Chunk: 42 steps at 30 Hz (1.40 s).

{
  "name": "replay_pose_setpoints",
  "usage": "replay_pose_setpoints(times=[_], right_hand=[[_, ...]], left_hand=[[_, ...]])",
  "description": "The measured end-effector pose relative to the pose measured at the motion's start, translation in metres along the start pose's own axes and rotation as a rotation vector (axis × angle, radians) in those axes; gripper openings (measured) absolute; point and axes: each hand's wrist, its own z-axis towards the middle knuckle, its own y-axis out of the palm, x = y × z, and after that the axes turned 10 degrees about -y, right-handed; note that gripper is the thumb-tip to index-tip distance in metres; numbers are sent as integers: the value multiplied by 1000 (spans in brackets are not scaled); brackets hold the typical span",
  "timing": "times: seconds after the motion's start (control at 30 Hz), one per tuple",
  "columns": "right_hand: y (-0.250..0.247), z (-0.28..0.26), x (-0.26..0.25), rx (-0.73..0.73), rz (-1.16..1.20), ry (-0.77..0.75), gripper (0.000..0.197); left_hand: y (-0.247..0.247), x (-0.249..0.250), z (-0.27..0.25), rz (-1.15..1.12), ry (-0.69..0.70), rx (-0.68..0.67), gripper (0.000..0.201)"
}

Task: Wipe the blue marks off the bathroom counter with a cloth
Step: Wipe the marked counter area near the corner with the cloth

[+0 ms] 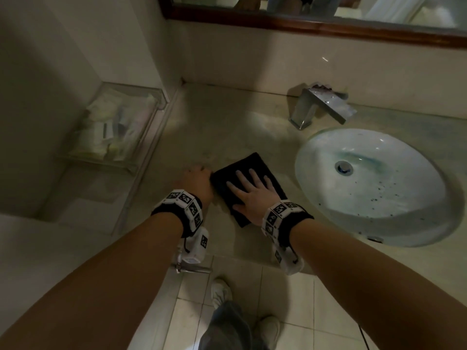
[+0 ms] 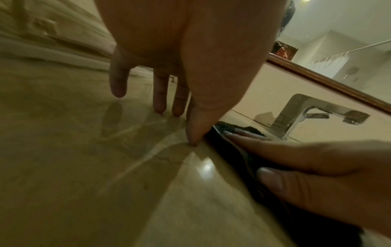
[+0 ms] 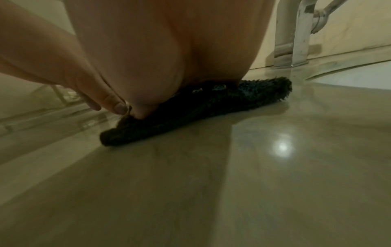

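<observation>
Perhaps the biggest risk now is that the cloth (image 1: 246, 188) slides over the counter (image 1: 227, 127) without taking the colour away. It is folded into a thick pad, and the right hand (image 1: 249, 195) lies flat on it with straight, spread fingers, so only the part under the palm is pressed well. If the hand pushes too fast, the pad can fold over or slip out from under the fingers. It can also only smear the blue further, I think, because the stone looks glossy.

A second risk is that some marks are missed. The light is dim, and the faint bluish smudges (image 1: 208, 154) just behind the cloth are hard to see; I cannot tell how many there are.

The left hand (image 1: 197, 179) rests just beside the cloth's left edge, its fingertips (image 2: 158, 107) touching the bare counter. It holds nothing and its fingers are relaxed, so it does not steady the cloth.

The cloth itself is dark, almost black, with a fluffy pile. It lies flat on the counter, between the left hand and the sink (image 1: 316, 205), near the front edge. The sink also has blue stains and dark specks.
</observation>
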Motion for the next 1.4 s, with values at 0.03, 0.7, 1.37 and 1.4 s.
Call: replay_pose_setpoints(times=[0.03, 0.7, 1.37, 1.4], right_hand=[[-4, 7, 1, -2, 6, 14, 64], [-84, 113, 54, 56, 171, 185, 63], [-33, 22, 96, 153, 240, 338, 59], [-26, 14, 97, 160, 253, 334, 58]], left_hand=[[-1, 0, 3, 1, -12, 14, 39], [-36, 2, 58, 5, -9, -122, 79], [-32, 13, 37, 8, -62, -126, 72], [-30, 15, 33, 8, -58, -107, 64]])
